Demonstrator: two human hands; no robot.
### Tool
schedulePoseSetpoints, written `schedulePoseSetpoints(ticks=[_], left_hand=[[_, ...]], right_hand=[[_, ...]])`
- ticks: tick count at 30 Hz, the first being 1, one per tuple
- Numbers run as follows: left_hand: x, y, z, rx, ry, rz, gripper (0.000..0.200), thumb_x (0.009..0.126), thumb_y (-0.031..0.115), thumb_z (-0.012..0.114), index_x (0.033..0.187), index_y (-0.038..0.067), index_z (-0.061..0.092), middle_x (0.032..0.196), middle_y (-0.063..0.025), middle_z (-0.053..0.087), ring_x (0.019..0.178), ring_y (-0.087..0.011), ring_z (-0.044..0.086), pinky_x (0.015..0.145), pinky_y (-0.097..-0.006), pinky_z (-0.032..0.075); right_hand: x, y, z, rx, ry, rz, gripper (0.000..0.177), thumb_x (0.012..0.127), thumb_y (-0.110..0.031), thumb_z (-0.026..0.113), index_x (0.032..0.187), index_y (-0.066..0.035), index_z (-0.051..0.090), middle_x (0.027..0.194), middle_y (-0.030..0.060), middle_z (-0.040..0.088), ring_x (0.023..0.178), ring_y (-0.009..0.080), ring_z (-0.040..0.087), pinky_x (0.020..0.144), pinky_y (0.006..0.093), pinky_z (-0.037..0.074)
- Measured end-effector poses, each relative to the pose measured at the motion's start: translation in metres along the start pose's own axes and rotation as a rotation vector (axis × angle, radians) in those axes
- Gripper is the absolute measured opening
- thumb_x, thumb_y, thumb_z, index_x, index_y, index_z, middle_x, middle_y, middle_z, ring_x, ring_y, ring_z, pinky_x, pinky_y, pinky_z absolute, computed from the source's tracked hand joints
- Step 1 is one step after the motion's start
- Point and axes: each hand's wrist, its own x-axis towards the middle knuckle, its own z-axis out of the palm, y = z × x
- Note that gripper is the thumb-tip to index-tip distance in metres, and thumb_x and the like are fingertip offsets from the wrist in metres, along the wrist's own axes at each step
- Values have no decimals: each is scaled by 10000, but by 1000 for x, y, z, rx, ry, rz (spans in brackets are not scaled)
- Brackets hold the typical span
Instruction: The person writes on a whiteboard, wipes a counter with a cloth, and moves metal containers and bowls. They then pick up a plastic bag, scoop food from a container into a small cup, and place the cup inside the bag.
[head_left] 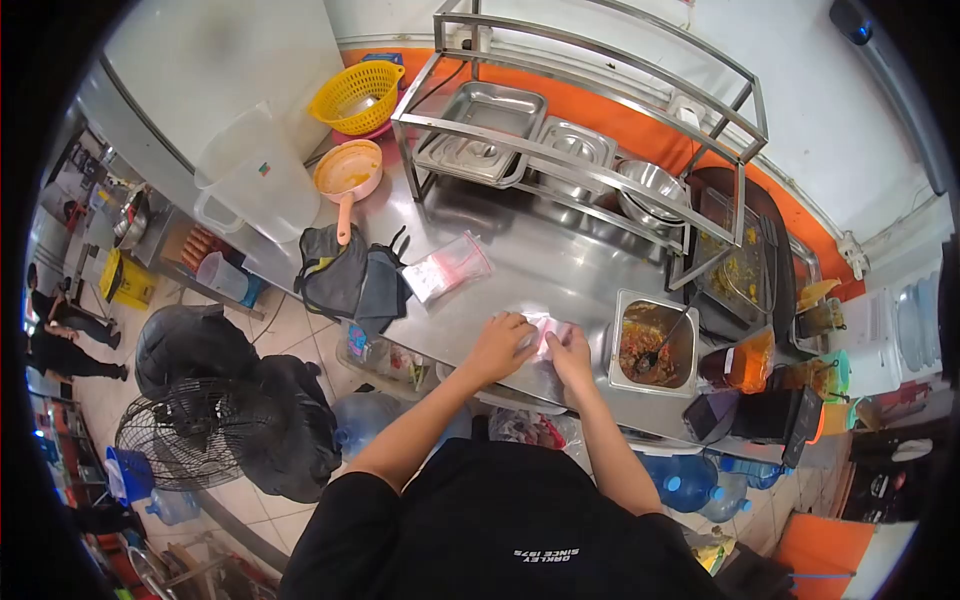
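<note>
Hands meet near the front edge of a stainless-steel bench (520,245), both on a small clear plastic bag (547,330) with a pinkish strip, which lies on the steel between them. The left hand (500,345) curls over the bag's left side, fingers bent and pinching the film. The right hand (573,352) holds the right side with fingers pressed close together, though the grip beneath them is hidden. At 3 o'clock from the bag, just beside the right hand, sits a rectangular steel pan (652,345) of reddish-brown food with a spoon standing in it. At 10 o'clock, near but apart, lies a stack of zip bags (447,268). Farther toward 9 o'clock, dark cloths (350,280) drape over the bench edge. At 11 o'clock an orange saucepan (349,172) rests on the steel, with a yellow colander (356,96) beyond it and a clear plastic jug (255,175) to its left. A steel rack (590,120) at 12 to 1 o'clock carries lidded pans. On the floor at 8 o'clock stands a fan (175,435).
</note>
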Motion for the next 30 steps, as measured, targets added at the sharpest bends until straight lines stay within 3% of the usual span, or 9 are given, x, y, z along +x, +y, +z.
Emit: schedulePoseSetpoints(ticks=[2,5,8,15,18,20,27,28,30], left_hand=[[1,-13,14,21,48,-10,300,714,103,662,1004,49,606,951,-133,573,978,-318,515,796,-394,420],[4,-18,18,-91,102,-52,248,713,48,657,957,29,614,927,-138,572,970,-324,518,803,-387,421],[5,-9,21,-174,376,-141,213,697,15,665,906,7,625,914,-138,576,921,-329,538,787,-390,431],[11,-20,14,-201,221,-173,85,688,33,680,759,3,645,779,-142,584,756,-318,559,685,-386,444],[9,28,-12,-306,312,-292,65,698,49,695,723,11,649,736,-120,582,695,-241,560,633,-340,437],[5,55,-20,-451,355,-298,69,733,57,696,729,9,646,720,-79,579,632,-136,535,570,-273,416],[-8,69,-1,-885,472,-418,105,778,87,693,755,2,636,707,-31,540,598,-62,495,532,-225,394],[-9,78,-8,-884,476,-417,105,778,87,693,755,2,636,707,-31,540,598,-62,495,532,-225,394],[-8,111,-35,-340,490,-293,163,793,141,689,761,-11,642,670,-58,562,596,-64,512,525,-235,396]], right_hand=[[-11,-6,-8,-374,34,-133,614,767,-185,647,1242,79,363,1202,269,473,1096,381,493,928,416,397],[-36,-18,-17,-410,-19,-258,605,762,-178,645,1234,85,374,1206,262,446,1098,401,467,951,430,374],[-51,-23,-18,-394,-4,-313,513,776,-147,636,1199,53,425,1140,214,467,990,319,525,845,374,447],[-63,-39,-17,-92,-150,-181,270,830,-93,611,1061,25,536,932,89,590,810,146,581,711,262,488],[-60,-52,-2,224,13,-293,159,832,-90,631,929,24,579,781,55,618,698,90,570,612,223,476],[-56,-53,-2,301,-56,-201,123,845,-86,620,896,21,587,770,47,620,680,85,571,599,223,477],[-73,-76,-19,372,-203,-176,84,859,-56,596,819,18,604,703,32,622,607,64,567,523,221,462],[-76,-77,-25,321,-213,-196,103,853,-63,605,794,22,606,678,37,620,592,65,567,514,218,461],[-89,-95,-42,197,-192,-199,127,845,-73,620,766,27,605,652,41,616,579,66,568,506,217,463]])
